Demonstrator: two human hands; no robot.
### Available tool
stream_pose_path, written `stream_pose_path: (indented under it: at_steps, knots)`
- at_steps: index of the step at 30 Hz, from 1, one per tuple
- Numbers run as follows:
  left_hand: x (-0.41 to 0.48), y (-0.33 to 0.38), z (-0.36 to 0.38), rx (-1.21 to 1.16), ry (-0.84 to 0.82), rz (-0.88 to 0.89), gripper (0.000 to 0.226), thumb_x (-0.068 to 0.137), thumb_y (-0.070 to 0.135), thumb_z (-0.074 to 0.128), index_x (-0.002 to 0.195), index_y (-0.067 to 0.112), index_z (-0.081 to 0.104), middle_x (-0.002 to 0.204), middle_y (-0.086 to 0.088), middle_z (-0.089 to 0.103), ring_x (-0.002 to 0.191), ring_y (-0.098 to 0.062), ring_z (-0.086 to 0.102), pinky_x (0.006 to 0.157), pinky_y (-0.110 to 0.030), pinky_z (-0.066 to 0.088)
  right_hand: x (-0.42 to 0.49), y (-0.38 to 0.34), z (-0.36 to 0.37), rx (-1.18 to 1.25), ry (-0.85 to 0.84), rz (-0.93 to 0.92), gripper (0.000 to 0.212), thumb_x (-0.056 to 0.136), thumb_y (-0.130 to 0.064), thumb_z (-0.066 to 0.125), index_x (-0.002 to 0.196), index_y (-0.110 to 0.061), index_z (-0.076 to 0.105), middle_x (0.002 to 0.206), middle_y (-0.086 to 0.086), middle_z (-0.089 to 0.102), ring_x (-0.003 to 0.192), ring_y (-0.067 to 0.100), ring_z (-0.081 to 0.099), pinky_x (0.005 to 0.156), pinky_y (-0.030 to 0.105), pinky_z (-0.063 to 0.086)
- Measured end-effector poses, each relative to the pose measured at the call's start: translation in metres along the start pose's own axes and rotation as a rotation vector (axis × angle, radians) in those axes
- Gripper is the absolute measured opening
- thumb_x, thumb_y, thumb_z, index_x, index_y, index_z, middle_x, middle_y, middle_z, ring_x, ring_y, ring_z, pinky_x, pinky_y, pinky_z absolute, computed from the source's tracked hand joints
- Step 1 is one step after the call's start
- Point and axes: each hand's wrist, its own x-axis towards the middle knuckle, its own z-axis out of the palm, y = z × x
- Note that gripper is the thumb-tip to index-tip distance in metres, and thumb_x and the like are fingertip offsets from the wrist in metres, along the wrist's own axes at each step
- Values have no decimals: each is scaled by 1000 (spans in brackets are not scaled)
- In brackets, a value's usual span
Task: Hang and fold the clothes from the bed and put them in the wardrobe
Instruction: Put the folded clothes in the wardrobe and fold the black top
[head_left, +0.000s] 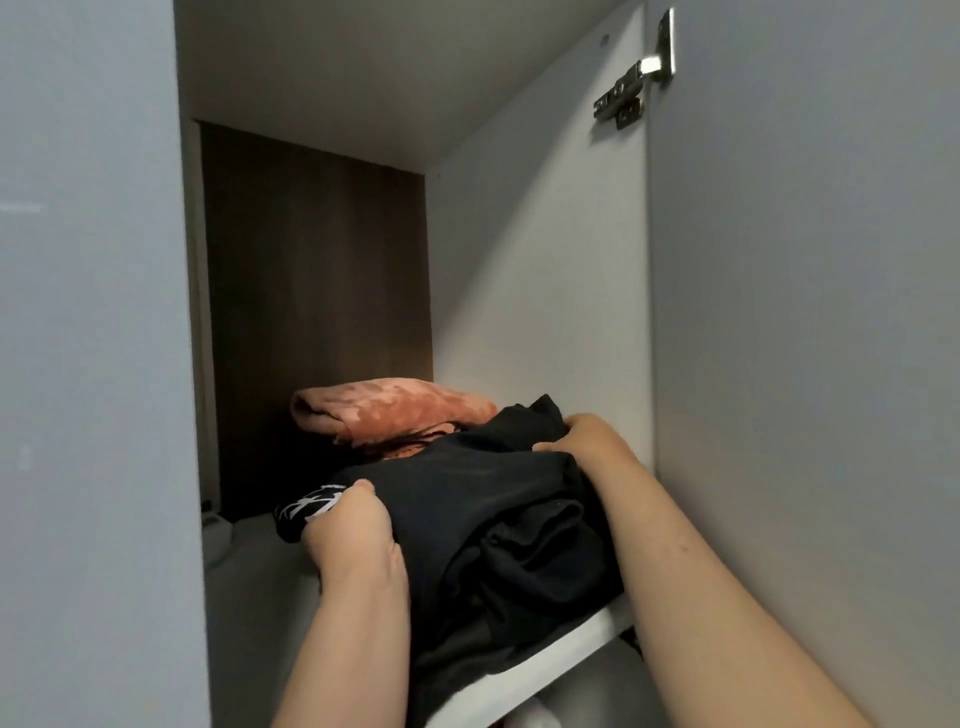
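Both hands, left hand (353, 525) and right hand (582, 441), grip the folded black garment (488, 519) on the wardrobe shelf (571, 644), its length running toward the orange cloth (395, 410) just behind.

Black folded garment (483, 525) – white print at left edge – on wardrobe shelf (550, 660), front hanging over edge.

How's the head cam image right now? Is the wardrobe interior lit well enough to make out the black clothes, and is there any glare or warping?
Head view: the compartment is dim; the black clothes show few folds, while the orange garment behind reads clearly. Left hand and right hand are well lit. Only the door hinge glints. Wide-angle bending slants the wardrobe door.
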Motion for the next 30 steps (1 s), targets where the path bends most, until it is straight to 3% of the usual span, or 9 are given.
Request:
stream_pose_path:
  at_steps: [4, 6, 9, 13, 15, 17, 21, 26, 30]
  knots:
    - [-7, 14, 1, 281, -92, 67, 82, 46, 30, 77, 120, 4, 54, 118, -20, 64, 96, -38, 67, 87, -52, 56, -7, -31, -15, -404, 90, -10, 27, 84, -31, 62, 107, -18, 64, 98, 3, 64, 95, 27, 62, 72, 30, 47]
    - [-15, 25, 0, 643, -30, 288, 102, 60, 31, 81, 144, 1, 32, 147, -25, 37, 130, -43, 45, 105, -53, 43, -3, -49, -16, -480, 126, -226, 43, 88, -35, 58, 129, -23, 60, 130, 6, 59, 118, 31, 57, 92, 36, 49]
    - [-43, 39, 6, 1083, -88, 786, 98, 82, 50, 68, 155, 10, 16, 162, -18, 14, 149, -35, 11, 120, -50, 19, 6, -62, -9, -380, -142, -362, 56, 87, -47, 61, 140, -30, 54, 147, -1, 51, 133, 24, 50, 111, 37, 39]
    - [-58, 31, 23, 1628, -566, 578, 96, 69, 86, 45, 150, 38, 29, 162, 1, 20, 150, -30, 10, 118, -57, 11, 13, -29, 28, -639, -328, -268, 72, 85, -76, 36, 147, -39, 42, 156, -1, 39, 143, 25, 34, 116, 40, 28]
    - [-52, 19, 18, 1835, -647, 500, 106, 63, 88, 50, 153, 38, 23, 165, 4, 10, 152, -29, -1, 118, -59, 7, 15, -9, 39, -438, -385, -210, 74, 89, -75, 35, 152, -37, 34, 161, -1, 30, 146, 25, 29, 118, 41, 23]
    - [-44, 13, 12, 1932, -657, 490, 114, 60, 85, 58, 155, 38, 14, 166, 4, 0, 152, -28, -9, 119, -59, 4, 15, 1, 42, -154, -473, -136, 70, 92, -68, 41, 151, -31, 39, 156, -2, 39, 140, 23, 41, 116, 37, 30]
    - [-39, 16, 17, 1988, -664, 449, 117, 61, 79, 66, 155, 38, 12, 166, 4, -4, 151, -27, -11, 120, -58, 3, 13, 5, 41, 237, -663, 21, 45, 100, -50, 46, 118, -16, 68, 110, 8, 74, 96, 20, 70, 83, 27, 53]
    - [-44, 18, 14, 1917, -633, 483, 112, 64, 81, 61, 156, 35, 17, 166, 1, 1, 152, -26, -7, 120, -58, 3, 9, 8, 43, -48, -269, -185, 40, 93, -52, 52, 118, -25, 69, 122, -4, 68, 110, 17, 62, 101, 36, 46]
    - [-63, 17, -7, 1903, -315, 731, 101, 76, 86, 34, 156, 28, 16, 164, -10, 9, 150, -37, 3, 117, -61, 9, -7, 2, 24, -47, -175, -303, 49, 78, -69, 49, 101, -33, 73, 103, -13, 72, 98, 11, 65, 96, 39, 51]
